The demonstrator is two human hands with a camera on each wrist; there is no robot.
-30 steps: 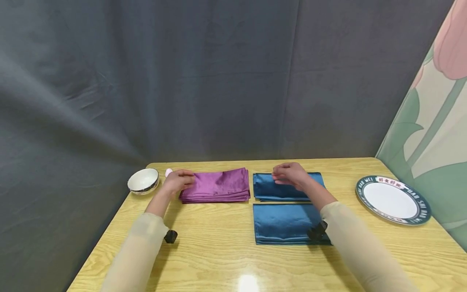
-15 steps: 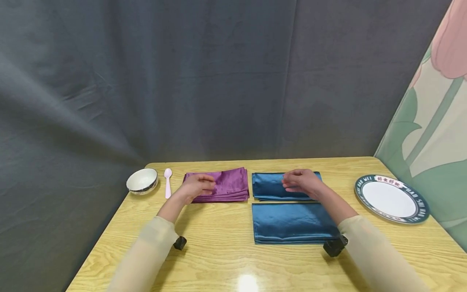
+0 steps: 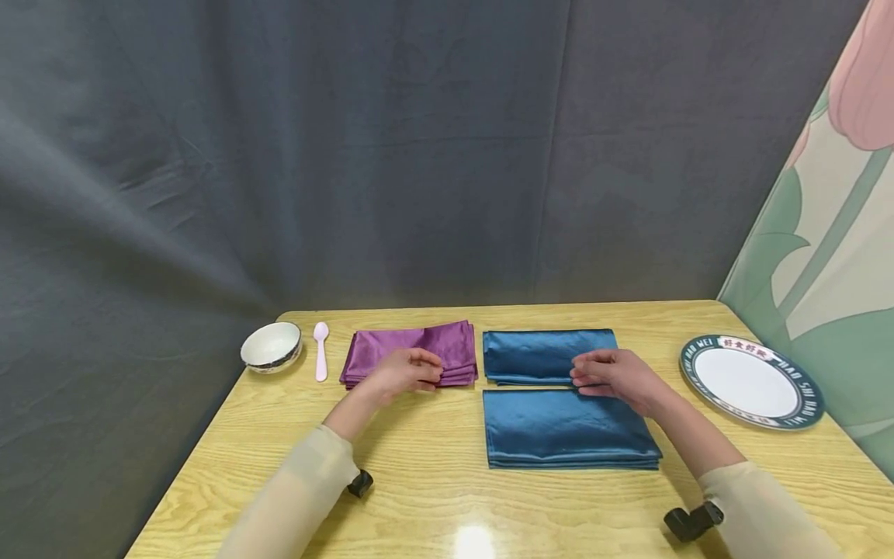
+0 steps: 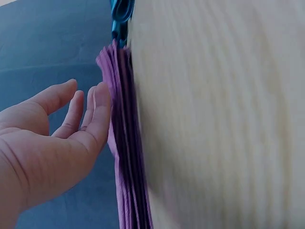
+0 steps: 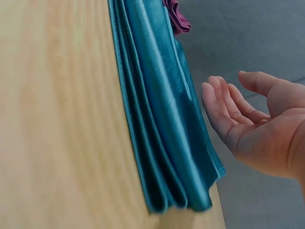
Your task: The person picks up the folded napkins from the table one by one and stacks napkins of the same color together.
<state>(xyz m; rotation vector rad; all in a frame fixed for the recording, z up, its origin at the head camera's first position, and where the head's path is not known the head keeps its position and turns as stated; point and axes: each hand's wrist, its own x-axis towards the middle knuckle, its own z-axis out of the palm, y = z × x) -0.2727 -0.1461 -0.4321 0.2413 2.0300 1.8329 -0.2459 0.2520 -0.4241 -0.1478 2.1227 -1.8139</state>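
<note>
One purple cloth [image 3: 410,343] lies on the tabletop [image 3: 412,505], folded perhaps to stay tidy, the left hand [image 3: 403,371] at its near edge and, to its right, the far blue cloth [image 3: 532,357] and near blue cloth [image 3: 559,428] beneath the right hand [image 3: 616,379], both hands relaxed, gripping nothing.

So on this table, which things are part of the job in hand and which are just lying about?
Likely part of the job:
folded purple cloth, with the left hand close to it
far blue cloth and near blue cloth, with the right hand close to both

Apparently just lying about, away from both hands:
bowl
pink spoon
dark-rimmed plate
</note>
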